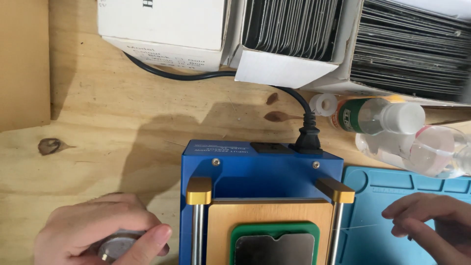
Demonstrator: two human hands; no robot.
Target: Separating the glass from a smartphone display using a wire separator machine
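My left hand (pixel 100 230) rests on the wooden table (pixel 122 122) at the lower left, its fingers wrapped around a small round metal spool (pixel 115 247). My right hand (pixel 434 223) hovers over the blue work mat (pixel 373 196) at the lower right, fingers loosely curled, pinching a very thin wire (pixel 355 227) that runs left toward the blue machine (pixel 260 172). On the machine's gold plate (pixel 265 213) lies a green pad (pixel 274 229) with a dark phone screen (pixel 274 249) on it.
A black power cable (pixel 306 132) plugs into the machine's back. White boxes (pixel 274 64) of dark flat panels stand along the far edge. Clear plastic bottles (pixel 402 132) lie beside the mat, and a small white tape roll (pixel 323 104) sits near them.
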